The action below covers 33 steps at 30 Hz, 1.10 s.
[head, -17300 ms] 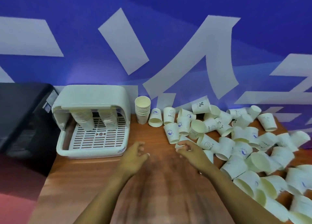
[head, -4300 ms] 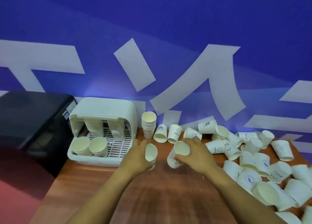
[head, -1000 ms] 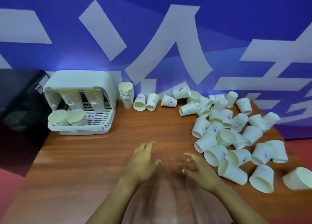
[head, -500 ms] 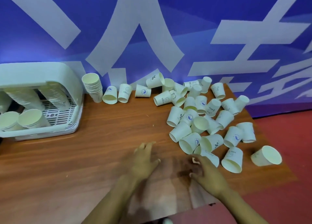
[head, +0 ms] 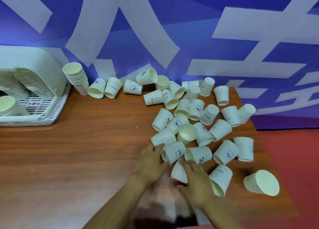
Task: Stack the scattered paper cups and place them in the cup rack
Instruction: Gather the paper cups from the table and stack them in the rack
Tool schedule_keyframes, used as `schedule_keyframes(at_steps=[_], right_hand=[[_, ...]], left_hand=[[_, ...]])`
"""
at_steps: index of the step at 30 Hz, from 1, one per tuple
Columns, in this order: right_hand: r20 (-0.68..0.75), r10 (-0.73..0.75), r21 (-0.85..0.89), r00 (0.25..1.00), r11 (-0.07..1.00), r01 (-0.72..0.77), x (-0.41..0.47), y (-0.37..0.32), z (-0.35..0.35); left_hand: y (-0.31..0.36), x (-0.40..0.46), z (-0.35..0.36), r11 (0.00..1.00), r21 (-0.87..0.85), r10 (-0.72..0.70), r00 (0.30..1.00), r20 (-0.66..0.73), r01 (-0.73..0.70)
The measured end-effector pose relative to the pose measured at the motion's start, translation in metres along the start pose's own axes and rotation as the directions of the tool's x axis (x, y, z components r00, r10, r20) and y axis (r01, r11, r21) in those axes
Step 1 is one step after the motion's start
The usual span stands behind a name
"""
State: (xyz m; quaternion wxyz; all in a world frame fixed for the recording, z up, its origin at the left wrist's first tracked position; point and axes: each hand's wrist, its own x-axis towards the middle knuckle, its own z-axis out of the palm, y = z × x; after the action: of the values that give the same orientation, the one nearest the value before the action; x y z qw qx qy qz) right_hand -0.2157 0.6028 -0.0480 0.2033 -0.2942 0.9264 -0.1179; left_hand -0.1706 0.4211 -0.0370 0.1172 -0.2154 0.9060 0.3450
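Observation:
Several white paper cups (head: 187,133) lie scattered on their sides over the right half of the wooden table (head: 77,151). My right hand (head: 197,180) grips one small cup (head: 178,172) lying at the near edge of the pile. My left hand (head: 151,161) reaches in beside it, its fingers touching the open end of a whale-print cup (head: 173,152). The white cup rack (head: 34,119) stands at the far left, with cup stacks (head: 31,83) under its hood and another stack (head: 6,105) at its front. An upright stack (head: 76,76) stands just right of the rack.
A blue wall (head: 172,21) with pale lettering runs along the table's back edge. The table ends at the right, with red floor (head: 293,159) beyond it. One cup (head: 262,183) lies close to that right edge.
Both hands have moved forward into the pile. My right hand has taken hold of a cup and my left hand has reached a neighbouring one. The view has shifted closer and to the right.

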Motion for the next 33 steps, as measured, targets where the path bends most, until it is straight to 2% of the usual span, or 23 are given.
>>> schedule_keyframes(at_steps=[4, 7, 11, 17, 20, 24, 29, 33], right_hand=[[-0.01, -0.089, -0.046, 0.996, 0.995, 0.088, 0.002, 0.016, 0.013], [-0.029, -0.101, -0.078, 0.994, 0.992, 0.099, 0.006, 0.02, 0.014], [0.077, -0.102, -0.045, 0.992, 0.993, 0.106, 0.009, 0.023, 0.011], [0.097, -0.09, 0.07, 0.991, 0.994, 0.084, 0.002, 0.018, 0.005], [0.071, -0.076, 0.135, 0.995, 0.989, 0.066, -0.002, 0.01, 0.0], [0.017, -0.028, 0.179, 0.999, 0.984, 0.025, -0.003, -0.018, -0.012], [-0.11, -0.056, 0.23, 0.992, 0.97, 0.08, 0.001, -0.069, -0.026], [-0.149, 0.0, 0.27, 0.989, 0.962, 0.041, 0.001, -0.117, -0.031]], left_hand=[[0.011, 0.011, 0.026, 0.997, -0.01, -0.073, 0.997, 0.018, 0.074], [0.012, 0.013, 0.038, 0.993, 0.033, -0.11, 0.994, -0.027, 0.111], [0.012, 0.014, 0.042, 0.989, 0.08, -0.118, 0.988, -0.095, 0.126], [0.005, 0.004, 0.035, 0.988, 0.072, -0.129, 0.988, -0.085, 0.135], [-0.003, -0.007, 0.015, 0.988, 0.04, -0.145, 0.985, -0.09, 0.149], [-0.028, -0.027, -0.023, 0.99, -0.097, -0.112, 0.99, -0.089, 0.103], [-0.056, -0.043, -0.081, 0.993, -0.107, -0.068, 0.98, -0.189, 0.048], [-0.074, -0.058, -0.121, 0.992, -0.115, 0.018, 0.977, -0.214, -0.044]])
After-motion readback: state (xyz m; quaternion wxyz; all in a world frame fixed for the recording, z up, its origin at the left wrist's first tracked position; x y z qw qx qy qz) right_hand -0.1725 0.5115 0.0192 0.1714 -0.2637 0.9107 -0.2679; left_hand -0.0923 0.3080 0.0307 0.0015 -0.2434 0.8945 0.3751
